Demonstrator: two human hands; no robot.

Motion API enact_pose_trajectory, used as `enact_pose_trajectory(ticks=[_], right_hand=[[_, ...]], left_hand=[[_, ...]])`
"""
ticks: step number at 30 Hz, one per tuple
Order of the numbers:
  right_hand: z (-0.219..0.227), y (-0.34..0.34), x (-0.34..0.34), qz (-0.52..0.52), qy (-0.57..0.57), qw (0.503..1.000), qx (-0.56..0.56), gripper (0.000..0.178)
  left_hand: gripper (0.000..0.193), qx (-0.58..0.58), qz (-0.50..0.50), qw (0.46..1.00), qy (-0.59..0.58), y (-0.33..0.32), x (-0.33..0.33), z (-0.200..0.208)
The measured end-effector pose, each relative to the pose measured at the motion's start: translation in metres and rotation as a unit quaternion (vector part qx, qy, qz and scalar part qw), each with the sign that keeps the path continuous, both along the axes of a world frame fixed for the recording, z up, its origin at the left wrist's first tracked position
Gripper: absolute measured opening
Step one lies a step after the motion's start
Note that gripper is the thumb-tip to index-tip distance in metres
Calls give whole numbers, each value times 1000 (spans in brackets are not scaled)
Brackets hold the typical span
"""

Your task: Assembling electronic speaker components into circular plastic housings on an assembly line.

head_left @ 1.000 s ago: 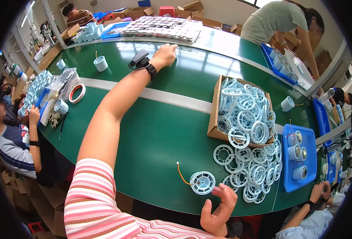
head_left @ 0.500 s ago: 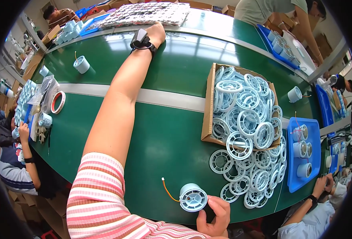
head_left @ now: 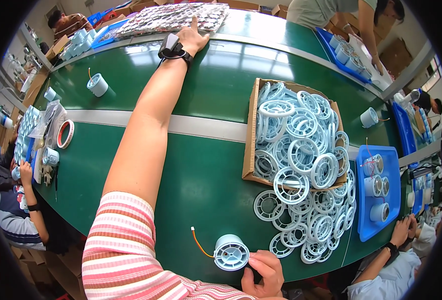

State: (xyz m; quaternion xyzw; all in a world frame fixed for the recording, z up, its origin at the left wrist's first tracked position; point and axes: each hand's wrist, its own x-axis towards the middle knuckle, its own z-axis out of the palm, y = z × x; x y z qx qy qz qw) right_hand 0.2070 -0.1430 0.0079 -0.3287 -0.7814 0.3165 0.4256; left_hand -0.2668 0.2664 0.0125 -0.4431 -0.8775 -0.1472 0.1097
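The light-blue cup point(head_left: 230, 254) is placed just left of the right hand point(head_left: 266, 274), its rim touched by bent fingers; whether it is gripped cannot be told. The left hand point(head_left: 191, 40), well apart, is spread loosely, a silvery sheet point(head_left: 166, 21) just beyond.

No legible txt, labels, nos. or signs; any marks on red/white ring point(head_left: 71, 132), L side, too sm. to read.

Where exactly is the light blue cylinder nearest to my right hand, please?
In the head view, the cylinder is at lower centre, just left of the right hand, with loose rings up and right.
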Motion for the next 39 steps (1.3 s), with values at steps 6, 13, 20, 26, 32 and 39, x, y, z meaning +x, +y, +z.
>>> enact_pose_trajectory(ticks=[6, 13, 20, 26, 32, 39], right_hand=[[9, 3, -9, 3, 54, 998, -18, 25], [5, 9, -5, 17, 57, 998, -10, 19], [8, 4, 1, 26, -5, 998, -59, 41], [5, 6, -6, 15, 40, 999, 14, 15], [1, 4, -5, 20, 30, 999, 10, 14], [8, 11, -5, 54, 56, 997, 5, 21]], left_hand=[[110, 56, 4, 993, 107, 15, -1, -2], [91, -7, 11, 1000, -3, 72, -36, 10], [52, -82, -15, 995, 48, 102, -81, 22], [42, -46, -30, 997, 53, 132, -81, 12], [35, -10, -29, 996, 79, 114, -82, 10], [33, 42, -52, 993, 98, 91, -83, 10]])
